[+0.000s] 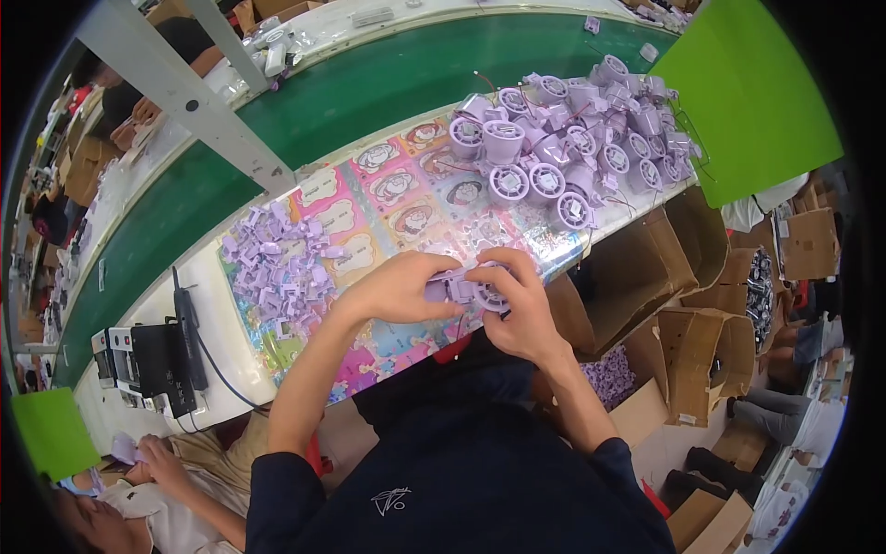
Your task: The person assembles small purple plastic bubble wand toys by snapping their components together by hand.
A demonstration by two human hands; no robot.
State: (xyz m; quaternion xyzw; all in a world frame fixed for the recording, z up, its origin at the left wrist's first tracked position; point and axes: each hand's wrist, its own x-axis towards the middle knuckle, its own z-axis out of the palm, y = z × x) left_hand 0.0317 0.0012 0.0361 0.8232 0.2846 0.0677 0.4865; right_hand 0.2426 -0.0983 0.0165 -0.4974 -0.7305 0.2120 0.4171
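Note:
Both of my hands meet over the table's near edge on a lilac plastic fan housing (491, 297) with a round slotted end. My left hand (401, 288) grips its narrower left part between thumb and fingers. Around the round end curl the fingers and thumb of my right hand (522, 309). My fingers cover much of the piece, so its details are partly hidden. A heap of similar lilac housings (544, 182), some with thin wires, lies beyond my right hand. To the left of my left hand is a pile of small lilac plastic parts (281, 268).
Printed colourful sheets (394, 189) cover the worktable. A black electric screwdriver (189, 332) with a cable lies at left beside a black box-like device. Behind runs a green conveyor belt (360, 106). Open cardboard boxes (618, 277) stand at right; another person (175, 489) sits lower left.

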